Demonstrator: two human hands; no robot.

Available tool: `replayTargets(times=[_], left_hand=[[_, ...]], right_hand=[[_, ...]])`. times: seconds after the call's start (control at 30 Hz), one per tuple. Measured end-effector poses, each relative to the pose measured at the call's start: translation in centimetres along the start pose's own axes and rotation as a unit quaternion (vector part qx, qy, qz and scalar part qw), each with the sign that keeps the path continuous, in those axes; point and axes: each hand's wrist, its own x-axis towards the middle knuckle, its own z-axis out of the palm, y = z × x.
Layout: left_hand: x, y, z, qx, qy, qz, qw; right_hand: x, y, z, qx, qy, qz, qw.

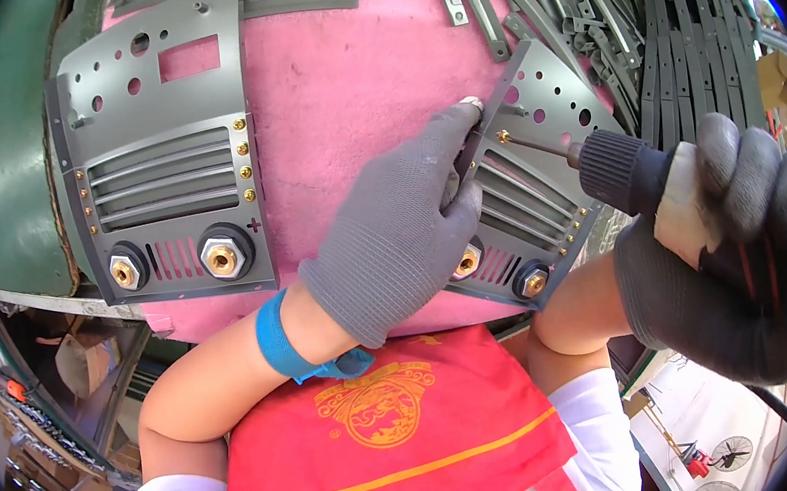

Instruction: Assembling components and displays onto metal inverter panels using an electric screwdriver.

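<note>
Finished grey panel (164,164) left on pink mat (338,79), loose grey strips (619,20) heaped behind, left hand (401,225) pressing flat on tilted grey panel (539,173), right hand (731,258) clenched around powered screwdriver (625,168), bit on screw.

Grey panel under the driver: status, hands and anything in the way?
Left hand pressing grey panel flat on pink mat. Right hand grips powered screwdriver, bit on brass screw. Nothing blocking; finished panel lies apart, left.
</note>
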Motion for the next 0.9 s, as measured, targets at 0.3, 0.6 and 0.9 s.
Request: replayTargets(times=[0.3, 0.6, 0.9], left_hand=[[-0.5, -0.3, 0.3, 0.012, 0.050, 0.013, 0.999], [-0.6, -0.7, 0.7, -0.004, 0.066, 0.041, 0.997], [-0.7, -0.8, 0.9, 0.016, 0.074, 0.025, 0.997]], right_hand=[[-0.2, 1.4, 1.3, -0.159, -0.076, 0.011, 0.984], [0.3, 3.0, 3.6, -0.164, -0.146, 0.099, 0.971], [1.0, 2.7, 3.9, -0.204, -0.150, 0.149, 0.956]])
